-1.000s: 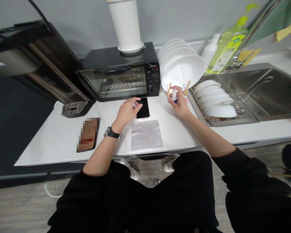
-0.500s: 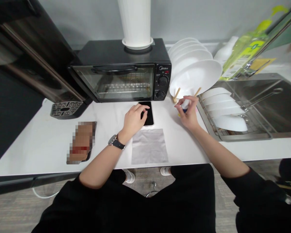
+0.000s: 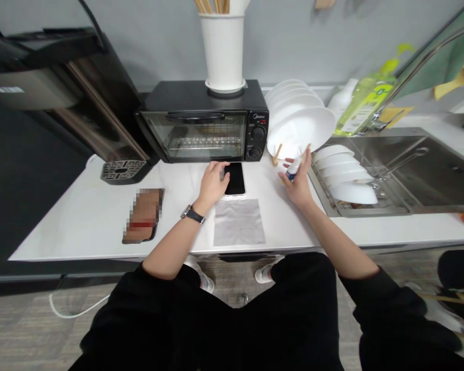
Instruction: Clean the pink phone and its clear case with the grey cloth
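In my right hand point(image 3: 299, 186) is a small white bottle point(image 3: 294, 167) with a blue label, tilted between thumb and fingers just in front of the plate rack. My left hand point(image 3: 212, 184), with a watch on its wrist, rests at the left edge of a black-screened phone point(image 3: 235, 180). Its fingers curl around a small greyish thing, too unclear to name. A grey cloth point(image 3: 238, 222) lies flat on the white counter, just below the phone.
Behind the hands stands a black toaster oven point(image 3: 201, 136) bearing a white pot point(image 3: 224, 51). White plates point(image 3: 301, 129) lean in a rack beside it. Bowls point(image 3: 351, 193) sit by the sink point(image 3: 441, 170) at right. Leftward are a pixelated phone-like slab point(image 3: 143, 216) and a dark drink machine point(image 3: 119, 170).
The camera view has tilted up a little. My right hand has turned the bottle, so more of its label shows. The left hand has stayed beside the phone.
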`<state>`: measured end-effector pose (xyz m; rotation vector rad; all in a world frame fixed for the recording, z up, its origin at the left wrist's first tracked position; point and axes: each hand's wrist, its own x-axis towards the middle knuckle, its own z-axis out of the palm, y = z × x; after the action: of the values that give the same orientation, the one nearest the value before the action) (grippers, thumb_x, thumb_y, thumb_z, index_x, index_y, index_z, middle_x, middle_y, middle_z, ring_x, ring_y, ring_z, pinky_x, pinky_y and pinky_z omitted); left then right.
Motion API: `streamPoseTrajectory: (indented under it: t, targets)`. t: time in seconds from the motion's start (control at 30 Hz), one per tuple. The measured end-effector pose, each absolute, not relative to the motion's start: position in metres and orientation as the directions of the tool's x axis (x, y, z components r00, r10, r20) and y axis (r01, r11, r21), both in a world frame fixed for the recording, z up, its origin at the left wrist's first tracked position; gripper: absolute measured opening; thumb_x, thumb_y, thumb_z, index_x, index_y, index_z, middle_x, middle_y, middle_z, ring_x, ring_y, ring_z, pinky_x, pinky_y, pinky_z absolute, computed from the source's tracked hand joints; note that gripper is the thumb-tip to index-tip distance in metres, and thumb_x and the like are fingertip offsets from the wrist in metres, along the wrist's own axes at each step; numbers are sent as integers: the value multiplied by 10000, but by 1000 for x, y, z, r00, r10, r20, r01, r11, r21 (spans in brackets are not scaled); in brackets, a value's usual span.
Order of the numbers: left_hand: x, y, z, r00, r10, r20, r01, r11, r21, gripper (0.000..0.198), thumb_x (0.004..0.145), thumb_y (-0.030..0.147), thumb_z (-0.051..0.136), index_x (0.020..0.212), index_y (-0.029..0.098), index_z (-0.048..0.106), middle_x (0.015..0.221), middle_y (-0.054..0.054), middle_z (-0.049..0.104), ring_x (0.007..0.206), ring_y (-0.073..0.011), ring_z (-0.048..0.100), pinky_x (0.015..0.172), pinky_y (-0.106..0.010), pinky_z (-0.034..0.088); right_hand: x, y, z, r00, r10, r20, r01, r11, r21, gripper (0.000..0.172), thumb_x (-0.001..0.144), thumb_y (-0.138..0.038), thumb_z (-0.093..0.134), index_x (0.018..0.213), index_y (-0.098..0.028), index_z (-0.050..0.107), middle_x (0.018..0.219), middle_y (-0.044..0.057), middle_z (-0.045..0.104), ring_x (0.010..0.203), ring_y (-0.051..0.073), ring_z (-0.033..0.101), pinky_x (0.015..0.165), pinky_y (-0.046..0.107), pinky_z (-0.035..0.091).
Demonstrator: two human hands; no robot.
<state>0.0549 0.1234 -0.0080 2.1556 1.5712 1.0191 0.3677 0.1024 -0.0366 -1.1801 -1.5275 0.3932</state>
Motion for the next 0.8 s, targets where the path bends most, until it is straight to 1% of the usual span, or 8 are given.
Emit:
streamPoseTrajectory:
  t: [0.07, 0.17, 0.27, 0.33, 0.4, 0.5, 0.67, 0.8]
  targets:
    - [47, 118, -8, 136, 929, 344, 727, -330, 603, 414, 1038, 186, 567, 1445, 166, 641, 1391, -146, 646, 1124, -201, 696, 1099, -379, 571, 368, 76, -35, 249, 754, 608, 541, 413, -733, 1006, 939, -608, 724, 1694, -245, 168, 1614, 253, 457, 1407, 366, 610, 1203, 645, 515]
    - [39, 106, -9, 130, 952, 276, 768, -273, 580, 470, 1044, 263, 591, 1492, 124, 599, 1449, -200, 641, 1187, -242, 715, 1117, -410, 568, 362, 28, -33, 304, 700, 645, 599, 386, -702, 614, 1022, -490, 629, 1556, -284, 407, 1481, 185, 568, 1269, 313, 665, 1168, 621, 546]
    - [45, 96, -11, 145, 965, 217, 824, -239, 513, 599, 1046, 440, 620, 1480, 28, 595, 1516, -305, 614, 1439, -403, 594, 1251, -559, 448, 344, 7, -32, 46, 854, 517, 597, 392, -700, 341, 1033, -419, 600, 1336, -265, 626, 1132, 98, 751, 1010, 269, 738, 997, 516, 633]
    - [60, 96, -11, 152, 971, 187, 852, -224, 473, 725, 1059, 545, 580, 1494, -34, 561, 1587, -373, 544, 1531, -473, 500, 1284, -605, 386, 324, 19, -29, -93, 891, 444, 587, 409, -699, 217, 1016, -380, 613, 1149, -256, 733, 1076, 82, 803, 972, 254, 761, 963, 457, 635]
    - [76, 101, -10, 150, 975, 167, 870, -210, 446, 877, 1047, 614, 574, 1556, -91, 466, 1656, -431, 438, 1574, -511, 439, 1292, -617, 361, 303, 47, -25, -149, 908, 391, 586, 400, -705, 238, 1023, -327, 570, 1133, -235, 760, 1152, 100, 825, 947, 238, 767, 954, 428, 627]
    - [93, 111, -7, 157, 976, 147, 883, -206, 422, 1062, 966, 665, 671, 1642, -84, 341, 1638, -443, 449, 1551, -544, 440, 1253, -656, 384, 281, 92, -16, -191, 930, 314, 594, 364, -717, 251, 927, -165, 595, 1096, -220, 771, 1028, 73, 851, 848, 219, 765, 899, 378, 613]
    - [77, 128, -4, 308, 949, 65, 853, -306, 423, 1194, 794, 327, 809, 1743, -3, 165, 1584, -363, 561, 1508, -484, 524, 1217, -595, 454, 277, 122, -16, -161, 952, 260, 571, 305, -762, 250, 877, -95, 553, 1027, -202, 723, 884, 56, 811, 735, 199, 736, 825, 346, 584]
    - [48, 133, -1, 429, 902, 52, 784, -400, 475, 1290, 748, 224, 792, 1788, 103, 38, 1666, -275, 519, 1514, -401, 551, 1247, -515, 475, 283, 121, -29, -87, 964, 253, 505, 262, -823, 222, 945, -237, 555, 1138, -206, 661, 998, 70, 781, 708, 190, 721, 762, 350, 588]
